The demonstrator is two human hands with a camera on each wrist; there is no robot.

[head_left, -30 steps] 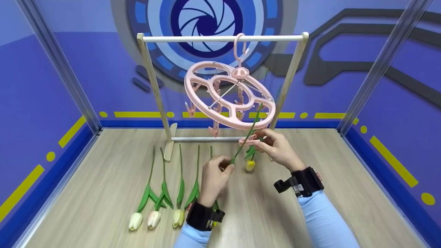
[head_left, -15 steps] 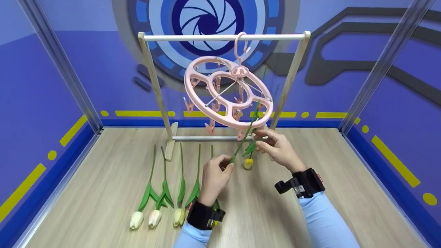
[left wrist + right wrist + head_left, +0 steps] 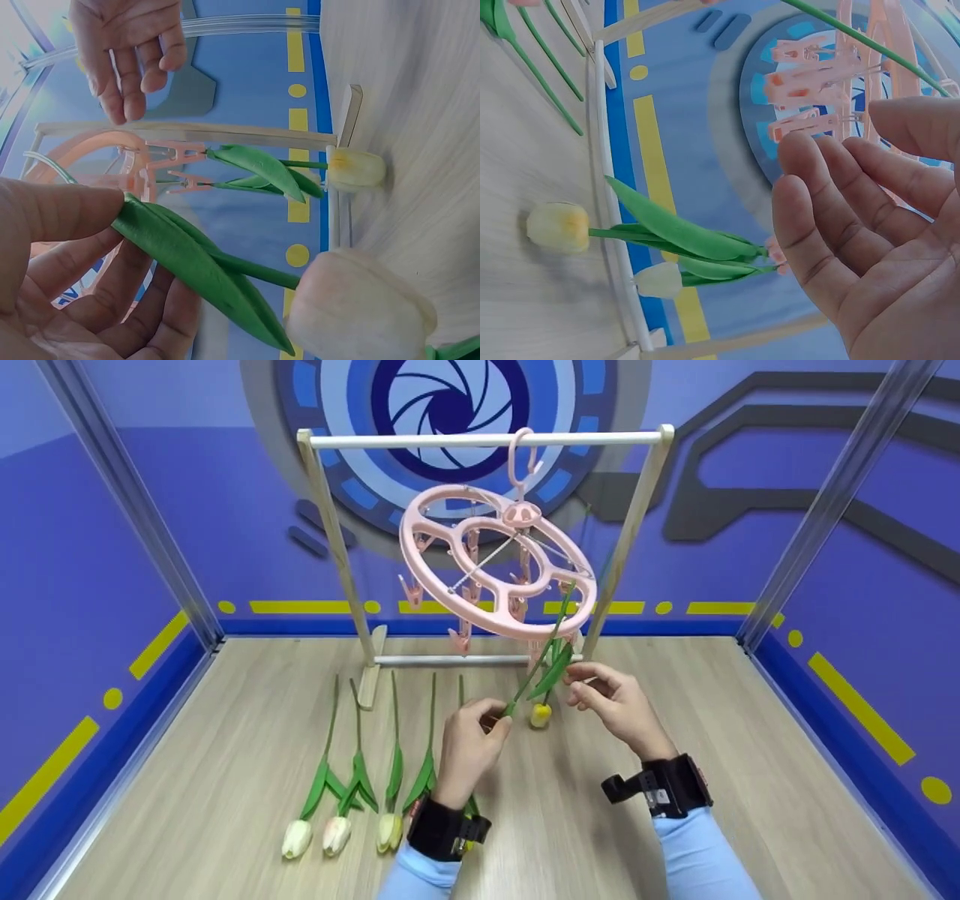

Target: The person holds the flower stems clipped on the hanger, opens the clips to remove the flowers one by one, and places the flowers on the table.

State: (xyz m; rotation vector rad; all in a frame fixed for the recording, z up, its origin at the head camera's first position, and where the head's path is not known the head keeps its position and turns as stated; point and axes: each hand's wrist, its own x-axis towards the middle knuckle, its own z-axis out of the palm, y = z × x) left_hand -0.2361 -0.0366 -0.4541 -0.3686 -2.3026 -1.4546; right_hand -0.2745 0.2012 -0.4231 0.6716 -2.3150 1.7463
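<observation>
– What's changed for us?
– Our right hand [image 3: 616,711] has released a clip [image 3: 535,652] and drawn back, fingers loose, gripping nothing.
– And the tulip [image 3: 356,304]?
– Our left hand [image 3: 471,744] pinches it; we judge it unclipped, supported by that hand alone. Two clipped tulips [image 3: 559,227] hang near our right.

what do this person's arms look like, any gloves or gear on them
Light blue sleeves reach down to a black band on each wrist. Each band has a black piece jutting out to one side and a small red tag. The left grip and right grip are ungloved.
</observation>
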